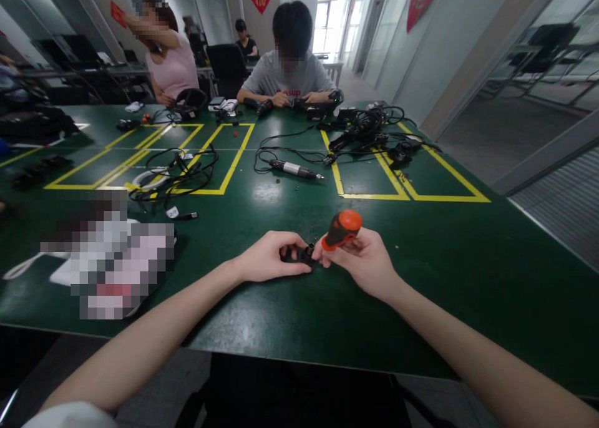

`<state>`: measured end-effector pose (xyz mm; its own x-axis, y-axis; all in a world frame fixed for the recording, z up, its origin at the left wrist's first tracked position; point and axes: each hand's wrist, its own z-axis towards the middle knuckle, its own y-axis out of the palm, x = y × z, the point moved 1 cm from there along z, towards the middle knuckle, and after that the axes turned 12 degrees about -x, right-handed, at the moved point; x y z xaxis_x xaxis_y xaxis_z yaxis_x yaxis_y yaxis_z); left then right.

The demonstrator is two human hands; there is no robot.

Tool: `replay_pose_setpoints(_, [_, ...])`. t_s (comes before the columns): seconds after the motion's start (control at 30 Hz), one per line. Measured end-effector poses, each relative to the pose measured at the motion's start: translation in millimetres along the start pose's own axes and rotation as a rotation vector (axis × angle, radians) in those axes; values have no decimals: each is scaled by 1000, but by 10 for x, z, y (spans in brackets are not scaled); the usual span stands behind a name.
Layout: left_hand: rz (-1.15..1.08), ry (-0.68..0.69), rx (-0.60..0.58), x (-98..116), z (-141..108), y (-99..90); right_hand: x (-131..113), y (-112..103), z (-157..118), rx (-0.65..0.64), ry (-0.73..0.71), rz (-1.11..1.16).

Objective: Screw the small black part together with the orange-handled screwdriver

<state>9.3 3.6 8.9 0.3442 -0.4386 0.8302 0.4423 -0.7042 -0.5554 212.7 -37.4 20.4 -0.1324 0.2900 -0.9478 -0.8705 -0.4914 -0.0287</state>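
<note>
My left hand [275,256] is closed on a small black part [306,253], its thumb and fingers gripping it low over the green table. Between the fingers of my right hand [358,256] is a screwdriver with an orange and black handle [344,228], tilted so the handle end points up and to the right. The front of the screwdriver is hidden by my right fingers, right beside the black part. Whether its tip touches the part I cannot tell.
On the green table [262,316], a silver and black electric screwdriver [296,169] lies ahead. Tangled black cables [360,131] are at the back right, and a cable bundle [187,175] lies to the left. A blurred pouch-like item [126,272] rests near left. A person [292,72] sits opposite.
</note>
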Motion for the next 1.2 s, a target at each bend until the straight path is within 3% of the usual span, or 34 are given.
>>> replay_pose_setpoints(0.27, [28,10,24,-9,1,-10,-15,-50,29,44,-9,-42])
replay_pose_setpoints(0.5, [32,-6,11,-29,-4,-1,14,8,7,14,-62,96])
replay_pose_setpoints(0.8, [35,-14,14,-25,2,-3,-25,-18,28,104,-32,-49])
replay_pose_setpoints(1.2, [34,1,30,-15,1,-4,11,6,15,36,-67,81])
